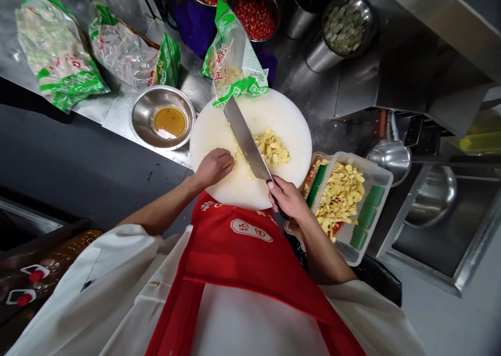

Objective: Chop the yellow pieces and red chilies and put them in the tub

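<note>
The right hand's [288, 197] fingers are clamped round the cleaver's [250, 144] handle, hiding most of it, at the board's [299, 131] near right edge; the blade slants over the board's middle. The left hand's [213, 168] fingers are bent and close together on the board's left side; whether they pinch a piece, I cannot tell. Pale slices [276, 148] lie right of the board's middle, partly behind the blade. A bag [235, 48] covers the board's far edge.

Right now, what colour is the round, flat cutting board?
White; the cutting board shows best in the head view.
</note>
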